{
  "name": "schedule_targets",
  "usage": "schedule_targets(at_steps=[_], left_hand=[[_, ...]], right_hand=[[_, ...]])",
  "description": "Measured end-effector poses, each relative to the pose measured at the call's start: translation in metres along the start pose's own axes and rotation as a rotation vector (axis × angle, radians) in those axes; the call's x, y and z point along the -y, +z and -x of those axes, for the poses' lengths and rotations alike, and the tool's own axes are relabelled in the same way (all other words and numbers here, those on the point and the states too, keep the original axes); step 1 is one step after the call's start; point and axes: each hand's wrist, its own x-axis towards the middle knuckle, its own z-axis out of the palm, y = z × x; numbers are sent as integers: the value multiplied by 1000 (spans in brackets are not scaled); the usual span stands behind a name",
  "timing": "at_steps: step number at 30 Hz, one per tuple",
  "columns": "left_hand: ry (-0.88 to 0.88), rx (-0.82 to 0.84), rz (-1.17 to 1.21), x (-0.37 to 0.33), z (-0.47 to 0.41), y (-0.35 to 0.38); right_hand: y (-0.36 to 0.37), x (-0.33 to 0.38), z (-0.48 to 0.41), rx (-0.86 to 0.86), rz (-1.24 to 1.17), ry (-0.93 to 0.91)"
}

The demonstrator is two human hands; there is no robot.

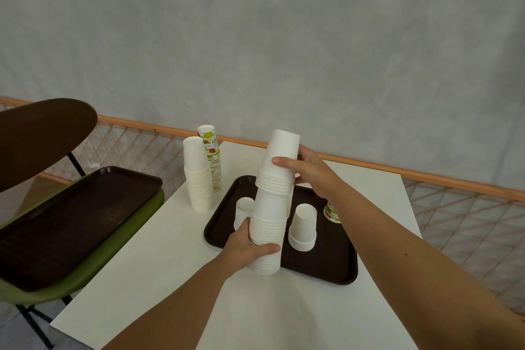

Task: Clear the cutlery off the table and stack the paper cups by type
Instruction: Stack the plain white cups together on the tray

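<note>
A tall stack of upside-down white paper cups leans over the front left of the dark brown tray. My left hand grips its lower part and my right hand grips its upper part. On the tray stand a short white stack, a single white cup half hidden behind the held stack, and a patterned cup partly behind my right arm. At the table's far left corner stand a white stack and a patterned stack. No cutlery is in view.
The white table has its left edge beside a green chair that carries a second dark tray. A dark rounded chair back rises at far left. A wooden rail with mesh runs behind the table.
</note>
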Motion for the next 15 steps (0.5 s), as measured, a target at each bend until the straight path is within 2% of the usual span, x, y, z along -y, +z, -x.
schedule_targets(at_steps=[9,15], left_hand=[[-1,-18,-24,-4,0,2],[24,-19,-5,-11,1,5]], right_hand=[[-11,8,0,-65,-117,14],[-17,6,1,-31,-74,30]])
